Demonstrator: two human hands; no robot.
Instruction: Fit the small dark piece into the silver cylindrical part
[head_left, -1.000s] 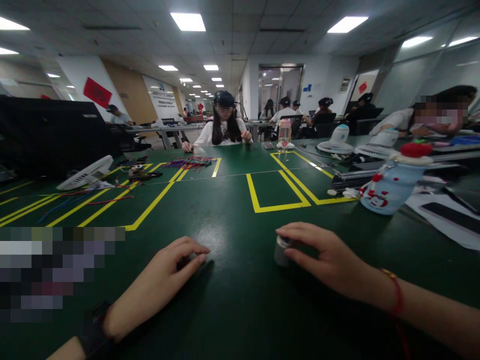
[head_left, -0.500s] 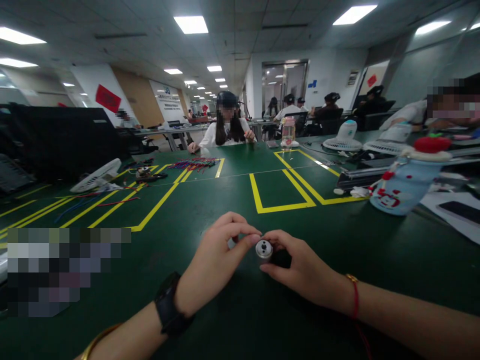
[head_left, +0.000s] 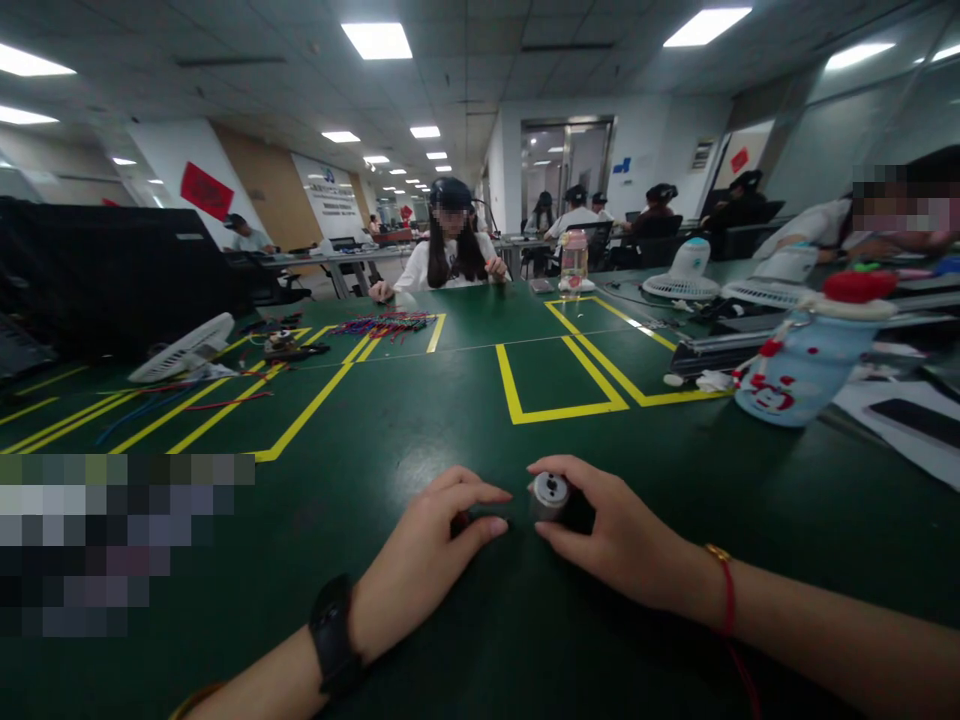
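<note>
A small silver cylinder, looking like a small electric motor [head_left: 550,492], stands upright on the green table with its round end and dark centre facing up. My right hand [head_left: 607,525] is closed around it, thumb in front and fingers behind. Just left of it, my left hand [head_left: 442,530] rests low over the table, thumb and forefinger apart. A gap separates its fingertips from the motor. Something dark and small sits by the left thumb tip; I cannot make out what it is.
Yellow tape [head_left: 562,413] marks the green table [head_left: 390,430]. Coloured wires [head_left: 390,325] and a white fan [head_left: 184,350] lie at the left. A blue bottle [head_left: 806,360] and a dark phone [head_left: 915,422] are at the right. Across the table sits a person [head_left: 454,245].
My left hand has drawn back from the motor's top, and its thumb and forefinger have parted. My right hand and the motor appear slightly further right.
</note>
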